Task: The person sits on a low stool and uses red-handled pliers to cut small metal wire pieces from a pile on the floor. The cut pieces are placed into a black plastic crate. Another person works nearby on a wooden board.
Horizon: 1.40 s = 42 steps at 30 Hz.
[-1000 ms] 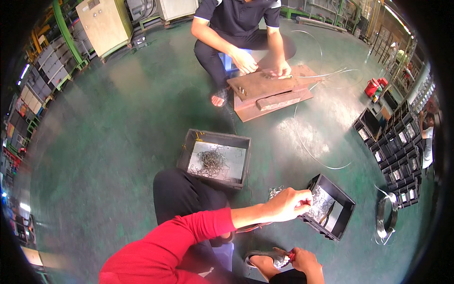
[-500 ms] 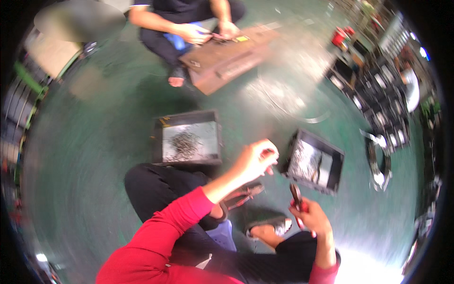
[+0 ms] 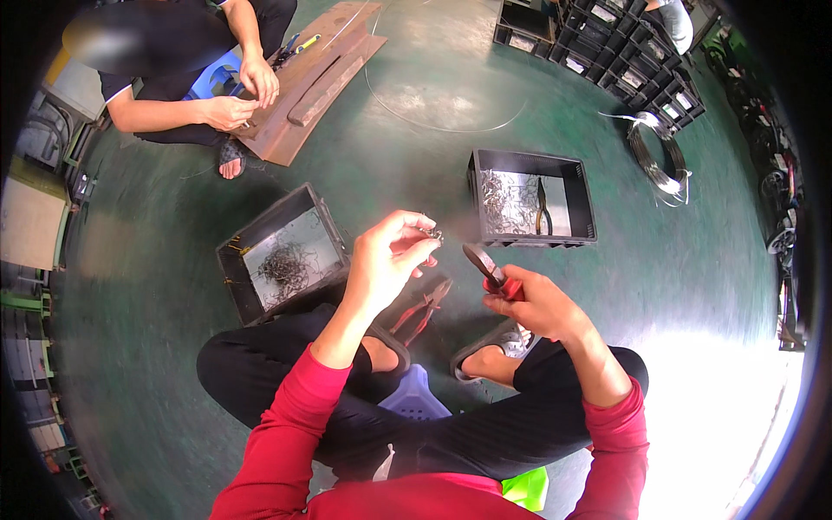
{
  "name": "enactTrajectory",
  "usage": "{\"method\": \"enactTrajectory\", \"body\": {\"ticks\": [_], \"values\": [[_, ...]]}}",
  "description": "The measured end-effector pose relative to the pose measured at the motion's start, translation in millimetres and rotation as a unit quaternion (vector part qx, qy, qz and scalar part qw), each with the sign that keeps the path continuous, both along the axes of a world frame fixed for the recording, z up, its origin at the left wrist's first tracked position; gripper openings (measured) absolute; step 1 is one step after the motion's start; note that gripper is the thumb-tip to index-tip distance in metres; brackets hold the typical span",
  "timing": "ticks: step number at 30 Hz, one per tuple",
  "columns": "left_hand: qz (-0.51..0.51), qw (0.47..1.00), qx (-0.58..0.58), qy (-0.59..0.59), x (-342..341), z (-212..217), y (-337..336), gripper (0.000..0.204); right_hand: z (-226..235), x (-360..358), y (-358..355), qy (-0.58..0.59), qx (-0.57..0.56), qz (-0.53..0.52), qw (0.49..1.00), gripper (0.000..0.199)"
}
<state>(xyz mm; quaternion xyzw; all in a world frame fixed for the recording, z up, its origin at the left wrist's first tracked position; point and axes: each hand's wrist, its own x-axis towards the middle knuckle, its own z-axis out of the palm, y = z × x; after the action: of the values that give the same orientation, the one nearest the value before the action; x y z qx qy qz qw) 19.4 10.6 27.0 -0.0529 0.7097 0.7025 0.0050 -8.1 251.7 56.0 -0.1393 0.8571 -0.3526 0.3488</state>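
My left hand [image 3: 386, 264] is raised above the floor between two crates, thumb and fingers pinched on small metal wire pieces [image 3: 435, 234]. Their exact shape is too small to tell. Across from it, my right hand [image 3: 542, 303] is wrapped round the red handles of a pair of pliers [image 3: 487, 267]. The dark jaws tilt up toward my left hand, a short gap away from the wire pieces. A second pair of red-handled pliers [image 3: 419, 317] lies on the floor between my feet.
A black crate [image 3: 245, 305] at left holds dark wire pieces. Another black crate [image 3: 533, 240] at right holds silvery bent pieces and dark pliers [image 3: 543, 208]. Far left, a co-worker's hands [image 3: 247, 100] work by a rusty metal beam [image 3: 299, 104]. A wire coil [image 3: 657, 156] and stacked crates [image 3: 620, 61] stand far right.
The whole view has swung, so the crates and co-worker appear further left. My right hand has risen level with my left, and the pliers now lean toward it.
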Motion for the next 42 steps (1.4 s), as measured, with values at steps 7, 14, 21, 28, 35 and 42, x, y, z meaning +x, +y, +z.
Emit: {"method": "enactTrajectory", "body": {"ticks": [7, 14, 21, 28, 35, 42], "values": [[-0.004, 0.996, -0.077, 0.053, -0.2, -2.9, 2.6, 0.014, -1.8, 0.5, 2.8, -0.002, 0.016, 0.005, 1.000, 0.031], [-0.010, 1.000, -0.019, -0.005, -0.7, -3.0, 0.8, 0.016, 0.9, 2.1, 5.7, 0.042, 0.050, 0.020, 0.998, 0.029], [-0.050, 0.994, 0.078, -0.058, 0.6, -1.5, -1.4, 0.017, -5.4, 3.6, 4.9, 0.016, 0.009, 0.006, 1.000, 0.028], [-0.076, 0.991, 0.082, -0.074, 3.9, 3.6, 3.2, 0.014, -7.2, 8.2, -1.0, 0.010, 0.019, 0.033, 0.999, 0.031], [-0.067, 0.995, 0.030, -0.060, 7.9, 6.4, 11.3, 0.013, -8.7, 9.5, -3.2, 0.002, 0.039, 0.022, 0.999, 0.031], [-0.051, 0.998, 0.010, -0.043, 8.9, 5.7, 14.5, 0.011, -9.3, 11.2, -5.3, 0.009, 0.046, 0.015, 0.999, 0.031]]}}
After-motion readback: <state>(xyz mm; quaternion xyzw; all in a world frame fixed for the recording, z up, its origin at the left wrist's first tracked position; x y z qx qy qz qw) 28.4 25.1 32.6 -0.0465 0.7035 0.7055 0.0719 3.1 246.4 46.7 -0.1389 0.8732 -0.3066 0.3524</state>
